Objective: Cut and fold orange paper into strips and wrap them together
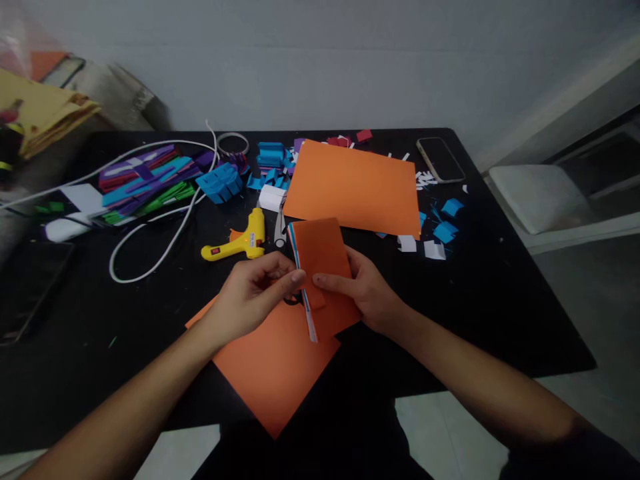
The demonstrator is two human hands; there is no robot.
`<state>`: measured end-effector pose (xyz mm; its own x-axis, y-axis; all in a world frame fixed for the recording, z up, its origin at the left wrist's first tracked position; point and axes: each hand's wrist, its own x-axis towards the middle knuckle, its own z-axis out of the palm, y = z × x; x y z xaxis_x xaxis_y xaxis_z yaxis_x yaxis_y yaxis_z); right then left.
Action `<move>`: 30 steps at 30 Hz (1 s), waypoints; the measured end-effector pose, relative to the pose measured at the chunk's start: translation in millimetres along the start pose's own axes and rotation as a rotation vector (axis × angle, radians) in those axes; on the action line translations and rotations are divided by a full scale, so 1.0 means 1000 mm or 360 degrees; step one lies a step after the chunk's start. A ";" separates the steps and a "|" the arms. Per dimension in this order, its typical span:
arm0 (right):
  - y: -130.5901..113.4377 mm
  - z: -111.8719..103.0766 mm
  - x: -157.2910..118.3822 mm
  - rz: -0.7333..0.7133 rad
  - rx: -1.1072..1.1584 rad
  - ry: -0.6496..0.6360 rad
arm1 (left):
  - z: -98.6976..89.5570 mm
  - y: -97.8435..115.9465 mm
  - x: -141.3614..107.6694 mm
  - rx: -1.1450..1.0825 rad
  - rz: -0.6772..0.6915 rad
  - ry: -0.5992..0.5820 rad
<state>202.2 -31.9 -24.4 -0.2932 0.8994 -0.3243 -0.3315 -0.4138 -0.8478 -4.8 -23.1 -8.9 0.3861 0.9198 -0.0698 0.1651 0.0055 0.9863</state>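
Note:
A folded stack of orange paper, with blue and white layers showing along its left edge, is held up over the table. My left hand pinches the left edge of this stack between thumb and fingers. On the right side, my right hand grips the stack, its thumb across the front and its fingers behind. Below lies a loose orange sheet on the black table. A dark loop, perhaps a scissors handle, shows partly behind my left fingertips.
Behind the hands are a yellow glue gun, a large orange sheet stack and blue paper pieces. A white cable loops at left. A phone lies back right, another dark device far left.

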 end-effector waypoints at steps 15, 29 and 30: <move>0.001 -0.006 0.008 0.0392 0.0411 -0.0429 | -0.004 0.001 -0.002 -0.0349 0.0040 -0.0201; 0.000 -0.007 0.003 0.0455 0.0504 -0.0710 | 0.000 -0.004 0.000 -0.0394 0.0120 -0.0112; 0.001 -0.008 0.002 0.0464 0.0504 -0.0720 | 0.001 -0.006 0.001 -0.0409 0.0127 -0.0088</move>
<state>207.9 -29.0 -29.2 -0.7394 0.6230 -0.2553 -0.4101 -0.7175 -0.5630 -4.5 -23.0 -14.5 0.4385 0.8987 0.0088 -0.1009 0.0395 0.9941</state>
